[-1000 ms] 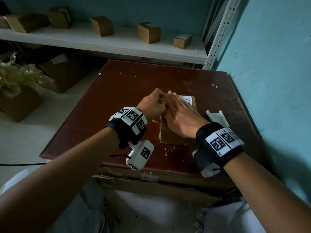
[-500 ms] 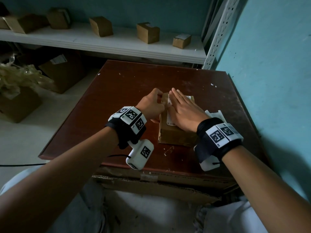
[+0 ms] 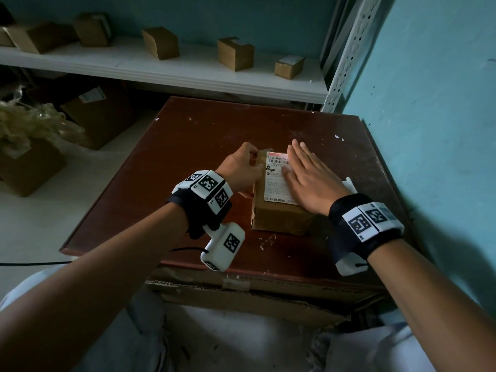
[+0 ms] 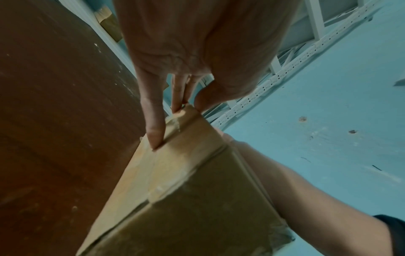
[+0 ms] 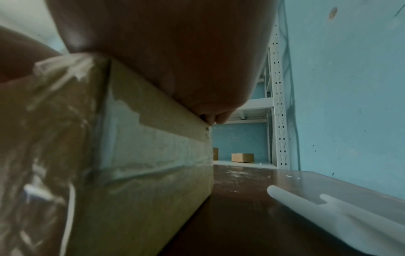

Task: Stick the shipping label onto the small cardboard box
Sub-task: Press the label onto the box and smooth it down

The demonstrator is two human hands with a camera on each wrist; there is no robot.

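Observation:
A small cardboard box (image 3: 279,217) stands on the brown table (image 3: 188,157). A white shipping label (image 3: 275,178) with a barcode lies on its top face. My right hand (image 3: 308,175) lies flat with straight fingers on the right part of the label. My left hand (image 3: 241,167) grips the box's far left edge, thumb on top and fingers down the side. In the left wrist view the left fingers (image 4: 153,124) press the box's side (image 4: 186,190). In the right wrist view the right palm (image 5: 175,60) rests on the taped box (image 5: 142,138).
A white strip of label backing (image 3: 350,183) lies on the table right of the box, also in the right wrist view as the backing (image 5: 328,216). A white shelf (image 3: 161,68) behind carries several small boxes. The blue wall (image 3: 429,130) is close on the right. Larger cartons stand on the floor at left.
My right hand has slid rightwards across the box top, uncovering the label's left part. The left hand has stayed on the box's left edge.

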